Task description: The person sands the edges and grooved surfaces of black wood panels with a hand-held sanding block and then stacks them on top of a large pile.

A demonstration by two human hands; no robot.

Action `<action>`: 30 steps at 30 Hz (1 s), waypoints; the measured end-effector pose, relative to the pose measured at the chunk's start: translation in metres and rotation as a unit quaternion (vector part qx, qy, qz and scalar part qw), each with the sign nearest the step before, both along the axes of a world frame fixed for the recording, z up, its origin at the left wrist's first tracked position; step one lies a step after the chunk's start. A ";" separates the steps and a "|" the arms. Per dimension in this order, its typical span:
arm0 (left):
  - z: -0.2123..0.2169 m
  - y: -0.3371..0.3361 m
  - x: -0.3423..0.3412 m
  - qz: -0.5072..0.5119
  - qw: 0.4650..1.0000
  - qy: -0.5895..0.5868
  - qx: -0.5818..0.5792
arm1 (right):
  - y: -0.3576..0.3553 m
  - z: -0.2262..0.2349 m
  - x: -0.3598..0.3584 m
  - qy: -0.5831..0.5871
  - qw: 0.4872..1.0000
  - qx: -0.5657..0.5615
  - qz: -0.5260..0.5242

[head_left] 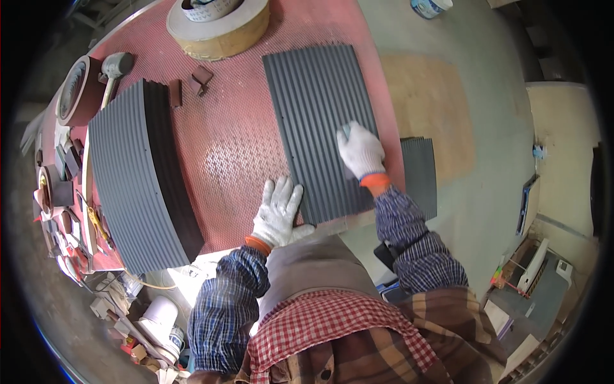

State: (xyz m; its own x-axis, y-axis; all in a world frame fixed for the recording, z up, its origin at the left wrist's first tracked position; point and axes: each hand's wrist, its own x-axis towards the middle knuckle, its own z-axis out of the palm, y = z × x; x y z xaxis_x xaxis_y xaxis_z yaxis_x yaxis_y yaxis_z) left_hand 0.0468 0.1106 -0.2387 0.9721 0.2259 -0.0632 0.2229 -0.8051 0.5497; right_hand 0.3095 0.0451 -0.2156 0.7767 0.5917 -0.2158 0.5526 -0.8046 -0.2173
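A dark grey ribbed panel (310,109) lies on the red mesh-textured tabletop (224,160). My right hand (362,152), in a white knit glove, is closed over the panel's right half. A bit of something greenish shows at its fingertips, too covered to name. At the panel's near left edge, my left hand (276,214) rests in a white glove, fingers spread, its fingertips by the edge. To the left stands a thick stack of similar ribbed panels (131,185). Two small brown pieces (201,77) lie beyond that stack, one of them folded-looking.
Large tape-like rolls (220,35) sit at the far edge, with a brown roll (78,89) and a mallet (116,67) at far left. Hand tools and scraps crowd the left edge. More ribbed panels (419,176) are lower, right of the table. A white bucket (160,312) stands below left.
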 end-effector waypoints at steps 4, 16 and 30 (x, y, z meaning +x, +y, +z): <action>-0.002 0.005 0.003 0.002 1.000 -0.003 0.005 | 0.095 -0.005 0.066 0.007 1.000 0.000 0.002; 0.001 0.008 0.002 -0.012 0.999 0.018 -0.047 | 0.150 -0.006 0.102 -0.017 0.999 0.013 0.039; 0.002 -0.005 -0.002 0.003 0.999 -0.040 0.015 | -0.167 0.022 -0.122 0.067 0.993 -0.101 0.001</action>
